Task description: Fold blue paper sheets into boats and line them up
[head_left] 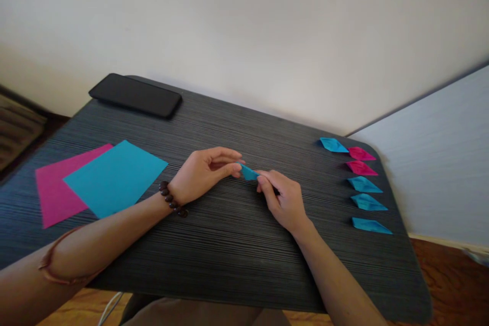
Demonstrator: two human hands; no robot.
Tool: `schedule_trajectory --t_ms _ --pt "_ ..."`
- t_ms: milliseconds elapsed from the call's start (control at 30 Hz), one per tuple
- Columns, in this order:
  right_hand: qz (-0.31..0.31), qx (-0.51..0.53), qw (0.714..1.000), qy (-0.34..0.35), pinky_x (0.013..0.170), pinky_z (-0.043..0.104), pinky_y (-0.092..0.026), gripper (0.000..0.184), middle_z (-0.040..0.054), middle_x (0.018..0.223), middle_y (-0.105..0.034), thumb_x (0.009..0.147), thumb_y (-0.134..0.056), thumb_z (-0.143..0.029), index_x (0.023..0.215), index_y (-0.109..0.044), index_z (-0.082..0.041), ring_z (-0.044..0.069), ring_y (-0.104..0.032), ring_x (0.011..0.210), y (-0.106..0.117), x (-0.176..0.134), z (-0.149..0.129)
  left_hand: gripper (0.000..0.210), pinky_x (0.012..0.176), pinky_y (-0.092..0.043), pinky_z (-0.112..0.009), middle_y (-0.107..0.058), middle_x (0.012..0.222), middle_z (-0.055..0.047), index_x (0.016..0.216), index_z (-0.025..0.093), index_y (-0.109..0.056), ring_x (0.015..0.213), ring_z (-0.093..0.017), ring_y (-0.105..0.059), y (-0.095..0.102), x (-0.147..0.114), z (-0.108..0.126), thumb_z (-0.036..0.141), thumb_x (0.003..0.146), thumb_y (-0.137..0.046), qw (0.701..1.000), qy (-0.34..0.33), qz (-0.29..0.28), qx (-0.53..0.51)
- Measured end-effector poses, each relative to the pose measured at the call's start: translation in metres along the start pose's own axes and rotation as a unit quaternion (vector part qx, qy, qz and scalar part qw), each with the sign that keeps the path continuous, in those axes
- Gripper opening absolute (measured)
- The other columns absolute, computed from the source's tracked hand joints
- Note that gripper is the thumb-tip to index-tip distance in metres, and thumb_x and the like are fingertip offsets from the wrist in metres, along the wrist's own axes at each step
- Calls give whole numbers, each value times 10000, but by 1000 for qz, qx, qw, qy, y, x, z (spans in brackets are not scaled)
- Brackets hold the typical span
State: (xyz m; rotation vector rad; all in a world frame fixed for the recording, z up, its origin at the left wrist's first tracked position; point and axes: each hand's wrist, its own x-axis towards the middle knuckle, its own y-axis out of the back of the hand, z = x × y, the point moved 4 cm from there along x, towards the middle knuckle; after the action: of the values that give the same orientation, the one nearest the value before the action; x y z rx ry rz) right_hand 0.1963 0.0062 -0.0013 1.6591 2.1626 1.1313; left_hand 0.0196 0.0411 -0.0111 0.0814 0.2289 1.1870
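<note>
A small folded blue paper piece (249, 172) is held between my two hands above the middle of the table. My left hand (206, 170) pinches its left end between thumb and fingers. At its right end, the thumb and bent fingers of my right hand (283, 197) grip the paper. To the left lie a flat blue paper sheet (118, 178) and a pink paper sheet (57, 188) partly under it. Several finished-looking folded paper boats, among them a blue one (367, 202) and a pink one (362, 167), sit along the right side.
A black phone-like slab (135, 94) lies at the back left of the dark wood-grain table (214, 249). Behind the table stands a white wall (244, 35). A pale panel (451, 158) rises beyond the right edge. A white cable (110, 308) hangs below the front edge.
</note>
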Motion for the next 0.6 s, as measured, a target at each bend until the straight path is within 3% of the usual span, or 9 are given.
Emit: schedule_trajectory --t_ms 67,167,267,433,600 --pt "60 -41 997 11 710 286 -429 245 21 738 -638 904 -442 -200 1089 -603 -190 143 -564 706 -1 -3 -3 384 776 -558 -317 -717 931 -71 1068 142 -589 776 -180 -692 -2 -1 -1 386 775 -632 998 40 15 -41" --pt "91 -99 990 39 706 310 -427 299 48 806 -670 891 -463 -188 1166 -581 -179 158 -570 720 -5 -7 -9 372 732 -582 -327 -709 938 -98 1031 118 -608 808 -205 -690 -13 -5 0 399 788 -614 989 85 -38 -117" --pt "71 -127 987 64 683 316 -418 308 64 832 -676 880 -484 -197 1168 -586 -160 163 -570 719 -10 -8 -16 306 727 -590 -304 -696 978 -73 990 137 -637 918 -212 -660 -22 -8 2 371 794 -613 981 85 -71 -159" --pt "46 -100 993 51 712 327 -417 301 66 892 -678 861 -514 -229 1144 -584 -153 172 -577 759 -8 -6 -20 284 749 -588 -281 -674 1050 -48 1020 160 -640 941 -184 -643 -23 -7 0 351 817 -586 982 73 -65 -159" --pt "36 -88 995 25 709 332 -425 237 44 745 -634 849 -526 -269 1049 -602 -166 171 -539 710 -6 -3 -18 282 719 -592 -261 -657 1102 -44 1028 171 -640 953 -185 -639 -21 -7 -3 350 819 -578 986 62 -62 -139"
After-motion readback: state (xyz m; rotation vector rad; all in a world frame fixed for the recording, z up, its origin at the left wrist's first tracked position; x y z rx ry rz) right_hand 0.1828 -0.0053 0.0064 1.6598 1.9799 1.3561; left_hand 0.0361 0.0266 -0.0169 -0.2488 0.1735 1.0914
